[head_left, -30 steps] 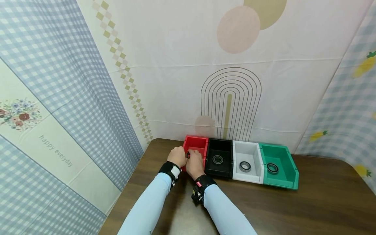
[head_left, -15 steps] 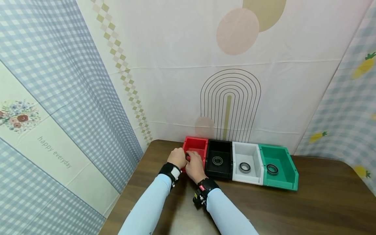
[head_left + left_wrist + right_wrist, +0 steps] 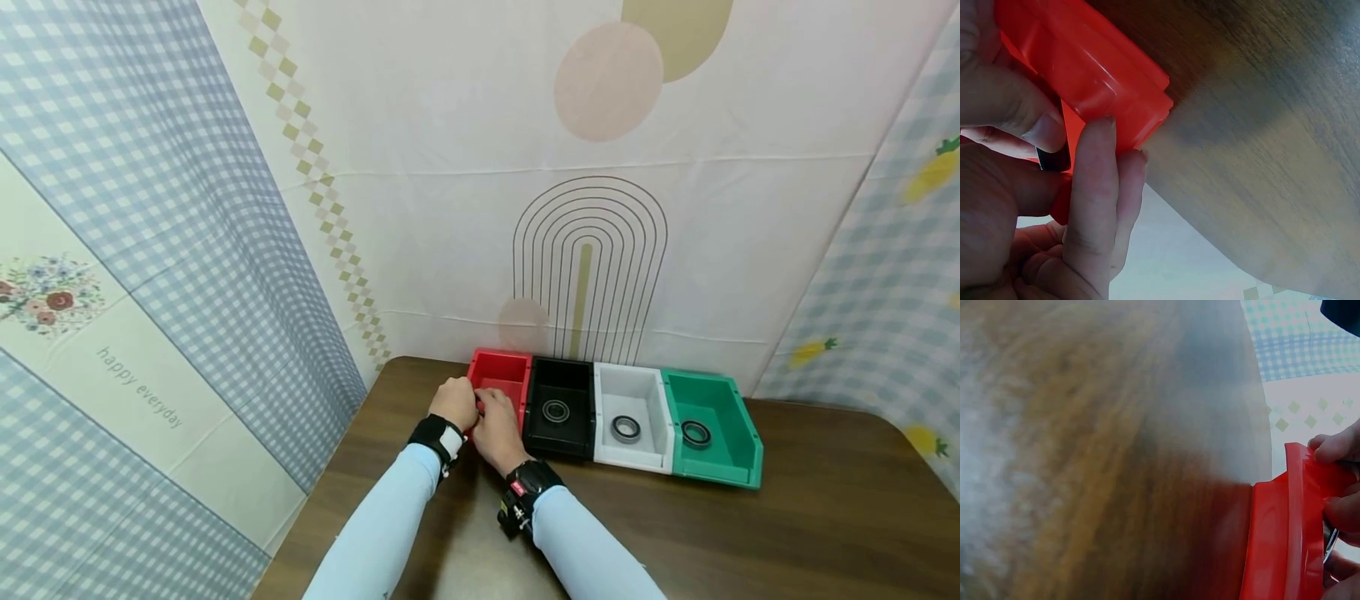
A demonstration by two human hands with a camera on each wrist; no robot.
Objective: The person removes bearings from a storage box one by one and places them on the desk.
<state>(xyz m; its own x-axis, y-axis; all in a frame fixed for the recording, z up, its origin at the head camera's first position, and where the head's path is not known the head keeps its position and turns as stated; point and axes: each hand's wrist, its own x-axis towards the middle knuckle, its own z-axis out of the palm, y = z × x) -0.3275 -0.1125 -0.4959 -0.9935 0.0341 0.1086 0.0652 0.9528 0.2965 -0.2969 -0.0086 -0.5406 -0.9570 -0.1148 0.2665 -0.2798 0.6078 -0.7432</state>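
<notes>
A red bin (image 3: 501, 377) stands at the left end of a row of bins at the back of the table. Both hands meet at its front lip. My left hand (image 3: 452, 403) pinches a small dark bearing (image 3: 1055, 160) there, with its fingers (image 3: 1094, 187) lying against the outside of the red bin (image 3: 1104, 69). My right hand (image 3: 495, 429) is curled at the same lip, its fingertips (image 3: 1338, 447) over the edge of the red bin (image 3: 1272, 537), and a metal glint of the bearing (image 3: 1329, 547) shows among them. In the head view the bearing is hidden between the hands.
To the right of the red bin stand a black bin (image 3: 562, 365), a white bin (image 3: 633, 379) and a green bin (image 3: 723, 408), each holding one bearing (image 3: 556, 410) (image 3: 626, 428) (image 3: 696, 432). The brown table (image 3: 750, 533) is walled by patterned cloth behind and at both sides.
The dark ring that showed between the hands a second ago is now covered by them. The right hand has drawn slightly back toward me; the left has barely moved.
</notes>
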